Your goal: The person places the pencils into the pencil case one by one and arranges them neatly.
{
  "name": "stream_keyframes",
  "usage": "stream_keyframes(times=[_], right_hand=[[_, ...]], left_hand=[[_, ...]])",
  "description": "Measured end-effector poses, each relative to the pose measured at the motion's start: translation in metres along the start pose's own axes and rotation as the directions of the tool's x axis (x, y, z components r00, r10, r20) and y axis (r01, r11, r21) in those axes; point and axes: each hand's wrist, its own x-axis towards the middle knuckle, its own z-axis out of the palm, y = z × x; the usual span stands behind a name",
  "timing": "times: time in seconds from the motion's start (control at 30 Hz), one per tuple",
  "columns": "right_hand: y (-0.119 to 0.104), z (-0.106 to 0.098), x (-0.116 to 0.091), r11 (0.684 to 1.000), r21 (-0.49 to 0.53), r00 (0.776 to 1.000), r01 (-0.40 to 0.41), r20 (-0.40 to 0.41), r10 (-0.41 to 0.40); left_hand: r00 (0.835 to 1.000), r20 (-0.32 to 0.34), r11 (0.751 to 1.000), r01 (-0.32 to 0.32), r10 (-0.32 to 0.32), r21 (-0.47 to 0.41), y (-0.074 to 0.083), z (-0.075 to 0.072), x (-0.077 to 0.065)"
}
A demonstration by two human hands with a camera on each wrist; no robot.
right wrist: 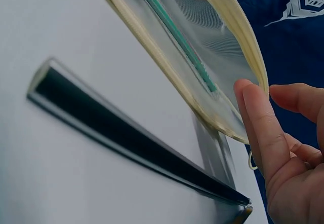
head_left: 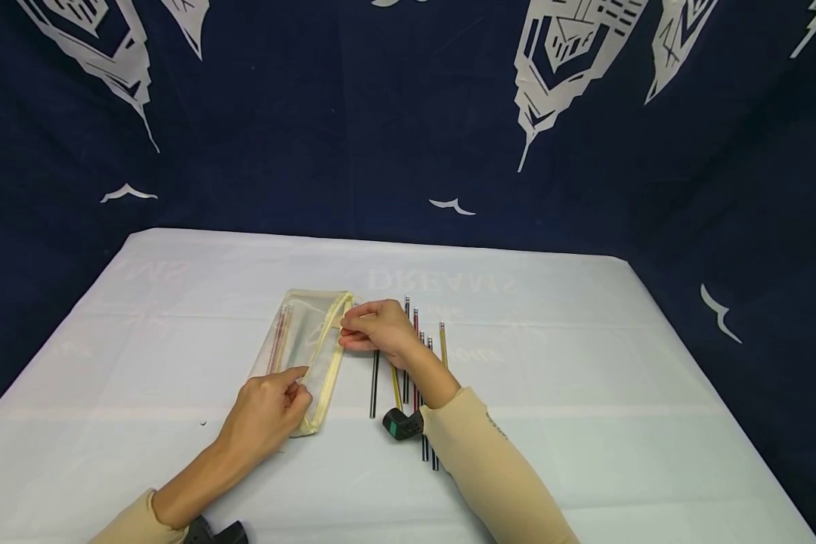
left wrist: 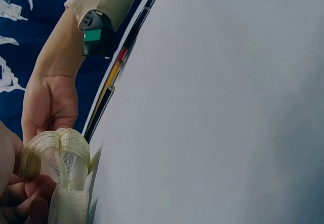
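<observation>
A see-through mesh pencil pouch (head_left: 306,321) with pale yellow zipper edging stands open along its right side. My left hand (head_left: 267,406) grips the near part of the opening, index finger stretched along the rim. At the far end of the zipper edge, my right hand (head_left: 383,329) pinches the edging between thumb and fingers. Reddish pencils (head_left: 279,340) show through the mesh. A green pencil (right wrist: 177,39) also lies inside, in the right wrist view. From the left wrist view, the gaping zipper mouth (left wrist: 61,158) appears between both hands.
Several pencils lie on the white-covered table (head_left: 585,363) right of the pouch, among them a black pencil (head_left: 374,385) and a yellow pencil (head_left: 443,344), partly under my right forearm. A dark blue printed cloth (head_left: 353,136) hangs behind the table.
</observation>
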Motion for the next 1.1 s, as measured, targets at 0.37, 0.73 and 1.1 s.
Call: stream_keyframes(times=[0.37, 0.73, 1.1], right_hand=[[-0.011, -0.011, -0.014, 0.998, -0.058, 1.000, 0.029, -0.004, -0.029], [-0.016, -0.037, -0.025, 0.997, -0.049, 0.997, 0.053, -0.055, -0.056], [-0.018, -0.055, -0.025, 0.997, -0.038, 0.990, 0.072, -0.116, -0.076]], left_hand=[[1.000, 0.007, 1.000, 0.014, -0.014, 0.004, 0.002, -0.002, 0.001], [1.000, 0.019, 1.000, 0.017, -0.017, -0.009, 0.002, -0.002, 0.000], [1.000, 0.011, 1.000, 0.006, -0.006, 0.005, 0.001, -0.001, 0.000]])
